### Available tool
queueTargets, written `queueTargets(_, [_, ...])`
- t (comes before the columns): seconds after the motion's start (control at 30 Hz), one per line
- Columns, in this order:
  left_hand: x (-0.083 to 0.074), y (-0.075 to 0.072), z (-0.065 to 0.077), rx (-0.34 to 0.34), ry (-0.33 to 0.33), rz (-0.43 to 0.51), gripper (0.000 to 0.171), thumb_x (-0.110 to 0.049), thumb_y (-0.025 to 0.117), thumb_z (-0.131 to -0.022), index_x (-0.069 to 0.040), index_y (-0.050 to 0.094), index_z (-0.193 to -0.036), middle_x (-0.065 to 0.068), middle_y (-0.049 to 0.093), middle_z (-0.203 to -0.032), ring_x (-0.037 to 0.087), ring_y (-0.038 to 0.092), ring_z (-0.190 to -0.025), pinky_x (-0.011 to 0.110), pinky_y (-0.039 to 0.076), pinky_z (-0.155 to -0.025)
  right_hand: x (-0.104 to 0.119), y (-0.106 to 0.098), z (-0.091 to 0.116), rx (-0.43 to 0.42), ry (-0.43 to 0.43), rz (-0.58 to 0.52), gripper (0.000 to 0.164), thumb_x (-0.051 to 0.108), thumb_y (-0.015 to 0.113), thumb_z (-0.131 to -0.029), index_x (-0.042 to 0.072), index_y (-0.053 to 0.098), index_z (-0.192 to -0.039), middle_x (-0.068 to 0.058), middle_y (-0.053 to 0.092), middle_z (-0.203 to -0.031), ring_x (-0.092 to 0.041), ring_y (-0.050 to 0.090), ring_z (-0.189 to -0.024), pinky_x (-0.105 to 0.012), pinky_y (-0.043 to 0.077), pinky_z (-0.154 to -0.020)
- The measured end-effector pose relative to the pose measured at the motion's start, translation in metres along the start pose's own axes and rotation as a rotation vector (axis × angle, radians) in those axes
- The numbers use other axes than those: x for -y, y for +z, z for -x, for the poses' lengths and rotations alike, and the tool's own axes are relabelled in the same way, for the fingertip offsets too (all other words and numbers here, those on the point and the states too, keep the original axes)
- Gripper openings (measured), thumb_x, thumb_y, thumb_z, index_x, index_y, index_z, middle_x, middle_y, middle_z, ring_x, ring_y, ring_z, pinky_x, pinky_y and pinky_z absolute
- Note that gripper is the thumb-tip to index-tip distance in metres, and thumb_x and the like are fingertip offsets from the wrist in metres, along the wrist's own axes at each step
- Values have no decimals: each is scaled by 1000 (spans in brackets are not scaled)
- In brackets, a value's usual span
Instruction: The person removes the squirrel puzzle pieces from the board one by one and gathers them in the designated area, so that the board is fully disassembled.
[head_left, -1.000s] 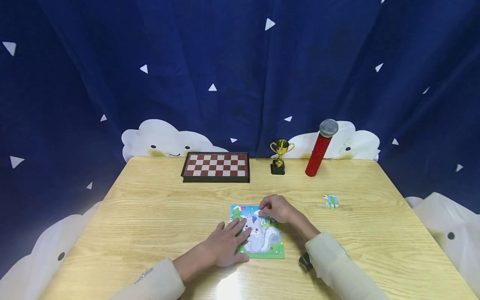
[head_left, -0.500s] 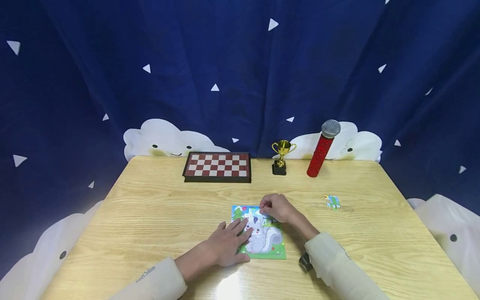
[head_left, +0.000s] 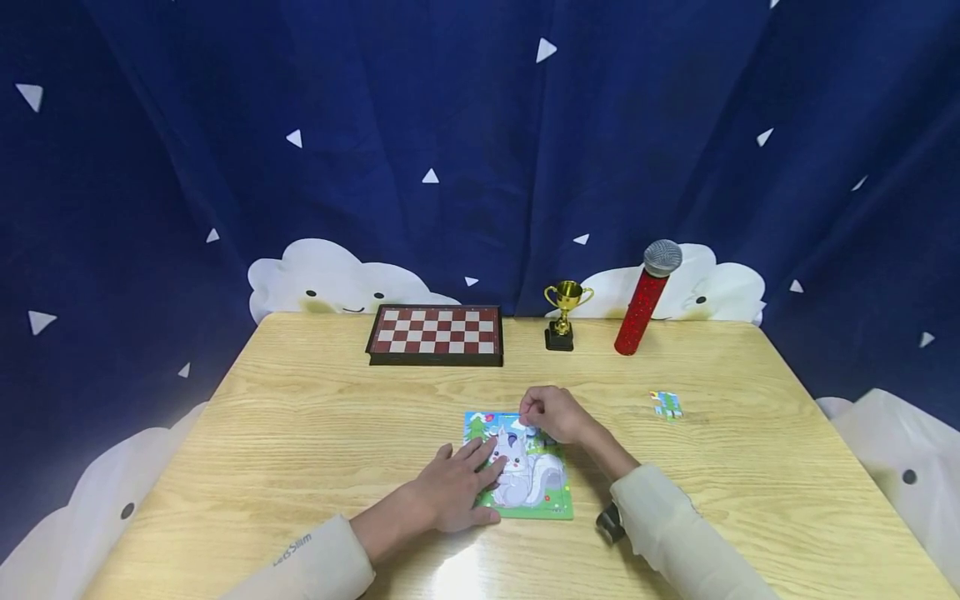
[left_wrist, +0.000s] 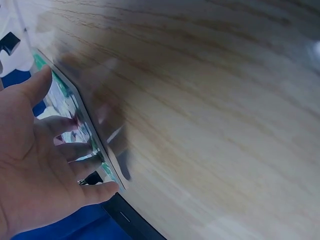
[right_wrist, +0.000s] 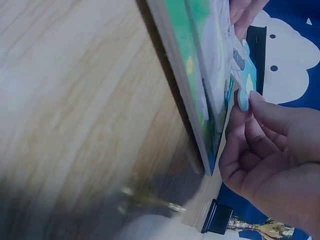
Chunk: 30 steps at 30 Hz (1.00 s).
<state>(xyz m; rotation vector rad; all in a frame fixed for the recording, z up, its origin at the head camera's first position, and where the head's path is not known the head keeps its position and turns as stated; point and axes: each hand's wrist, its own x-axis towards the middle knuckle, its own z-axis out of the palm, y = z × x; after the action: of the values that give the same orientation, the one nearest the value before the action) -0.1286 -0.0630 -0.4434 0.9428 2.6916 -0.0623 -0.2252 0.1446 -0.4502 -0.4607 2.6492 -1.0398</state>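
A square jigsaw puzzle (head_left: 536, 492) with a grey squirrel picture lies on the table. My left hand (head_left: 450, 492) rests on its left side with fingers spread, and in the left wrist view the fingers (left_wrist: 75, 150) reach over the board's edge. At the top of the puzzle, my right hand (head_left: 557, 415) pinches something small. The right wrist view shows this as a puzzle piece (right_wrist: 248, 82), blue with part of the squirrel, between thumb and forefinger. It stands tilted above the board. Further right lie loose puzzle pieces (head_left: 667, 405), apart from the board.
Along the back of the wooden table (head_left: 315, 417) stand a checkered board in a black frame (head_left: 437, 332), a gold trophy cup (head_left: 562, 312) and a red microphone (head_left: 647, 296). A dark blue curtain (head_left: 375, 125) hangs behind. A black object (head_left: 611, 523) shows by the right cuff.
The head view has shifted slightly. Both hands stay in nearly the same place on the puzzle, the right still pinching the piece.
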Motion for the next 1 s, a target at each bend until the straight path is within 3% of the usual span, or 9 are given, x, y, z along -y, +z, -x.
queueTargets(0.37, [1,3,-2,-11,-5,-19,75,-64,42,-90,-24,24,-151,4,17,-160,23,20,-147,52,29,-112,-6,-19,3,-24,-13,-28,7,0,60,-88,4,63,-83,-6,62,-71,-10,51,-62,-20,41,-54])
queueTargets(1.0, [0,3,1,-16,7,-19,73,-62,42,-91,-24,26,-151,3,18,-160,22,21,-147,52,32,-110,-67,-86,27,-95,40,59,7,7,58,-91,2,62,-90,-5,60,-78,-12,49,-68,-22,41,-57])
